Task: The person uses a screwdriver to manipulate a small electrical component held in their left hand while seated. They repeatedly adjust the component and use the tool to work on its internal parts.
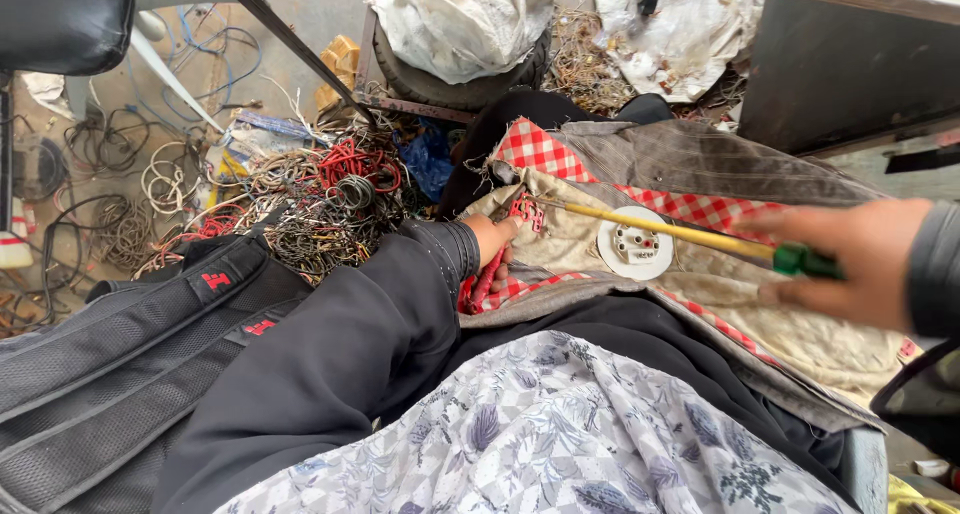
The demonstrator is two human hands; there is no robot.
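Screwdriver tip at the red part, both of my hands busy over the lap cloth.

My right hand (850, 259), blurred, is closed around the screwdriver (690, 234) handle; its shaft crosses the white disc (635, 242) toward the red part (523, 210), which my left hand (495, 244) fingers pinch against the cloth (840, 344).

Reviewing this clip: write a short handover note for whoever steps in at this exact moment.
Left hand: fingers closed on a small red part at the edge of the checked cloth on the lap.
Right hand: blurred, gripping a screwdriver by its green handle; the yellow shaft points left, tip at the red part.
White round fitting: lies on the cloth, under the shaft, held by neither hand.
Wire pile: on the floor to the left.
Done: tool and part in hand.
Left: cannot tell how far the work on the part has gone.
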